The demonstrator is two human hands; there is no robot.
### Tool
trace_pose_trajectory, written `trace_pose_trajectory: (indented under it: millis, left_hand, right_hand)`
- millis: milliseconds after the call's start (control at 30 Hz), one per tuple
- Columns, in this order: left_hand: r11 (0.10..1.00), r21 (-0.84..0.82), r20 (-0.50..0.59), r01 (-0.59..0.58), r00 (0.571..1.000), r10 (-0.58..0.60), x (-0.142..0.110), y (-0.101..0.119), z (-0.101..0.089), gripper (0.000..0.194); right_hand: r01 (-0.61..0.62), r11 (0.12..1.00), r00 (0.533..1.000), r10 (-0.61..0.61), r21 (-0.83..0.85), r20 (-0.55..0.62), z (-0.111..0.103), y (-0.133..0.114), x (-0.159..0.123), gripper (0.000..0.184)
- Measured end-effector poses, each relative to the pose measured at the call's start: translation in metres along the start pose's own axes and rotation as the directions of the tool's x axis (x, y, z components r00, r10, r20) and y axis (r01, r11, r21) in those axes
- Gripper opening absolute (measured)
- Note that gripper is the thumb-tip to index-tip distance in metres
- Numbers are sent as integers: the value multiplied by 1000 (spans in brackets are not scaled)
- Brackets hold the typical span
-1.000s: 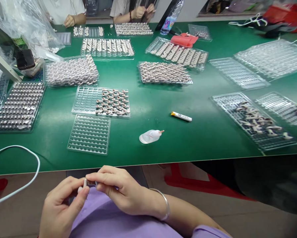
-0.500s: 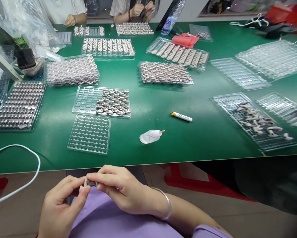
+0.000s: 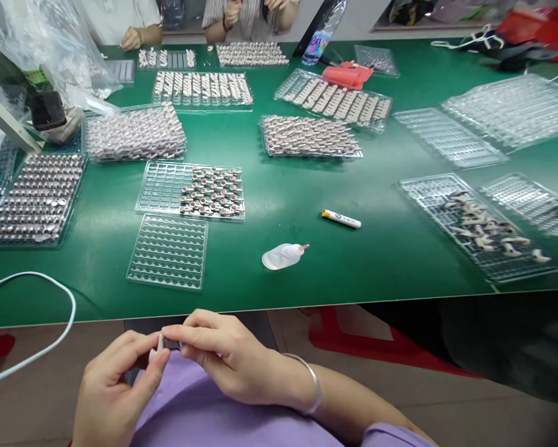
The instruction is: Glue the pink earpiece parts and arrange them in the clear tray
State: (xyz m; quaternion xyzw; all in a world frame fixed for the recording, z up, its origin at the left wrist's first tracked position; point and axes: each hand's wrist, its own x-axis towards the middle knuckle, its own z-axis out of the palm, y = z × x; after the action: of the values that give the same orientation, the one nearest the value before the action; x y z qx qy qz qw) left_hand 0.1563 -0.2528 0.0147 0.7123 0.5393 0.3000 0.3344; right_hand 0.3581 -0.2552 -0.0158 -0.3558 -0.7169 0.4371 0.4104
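Note:
Low in the head view, in front of the table edge, my left hand (image 3: pixel 118 382) is closed. Its thumb and forefinger pinch a small white plastic part (image 3: pixel 160 346) with a narrow stem. My right hand (image 3: pixel 234 357) meets it from the other side, its forefinger tip against the top of the part. Between the right thumb and fingers there seems to be something small, mostly hidden. On the table beyond lie a squeeze bottle (image 3: pixel 282 256) with a thin reddish tip, a clear pitted tray (image 3: pixel 167 251) and a tray half filled with stemmed parts (image 3: pixel 212 191).
A white marker (image 3: pixel 341 218) lies right of the bottle. Trays of metallic round parts (image 3: pixel 35 195) and loose pieces (image 3: pixel 486 226) flank the table. A white cable (image 3: pixel 69 298) loops at left. Across the table are other people's hands (image 3: pixel 132 38) and a water bottle (image 3: pixel 323 37).
My hands hold nearly the same pose, with the white part turned very slightly between the fingers. Across the table, one person's hands have moved apart and upward.

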Motion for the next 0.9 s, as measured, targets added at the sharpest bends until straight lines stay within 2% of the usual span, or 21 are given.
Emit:
trace_pose_trajectory:
  millis: [900]
  left_hand:
    - [999, 16, -10, -50, 999, 50, -4, -3, 0, 11]
  right_hand:
    - [37, 999, 999, -37, 24, -33, 4, 1, 1, 34]
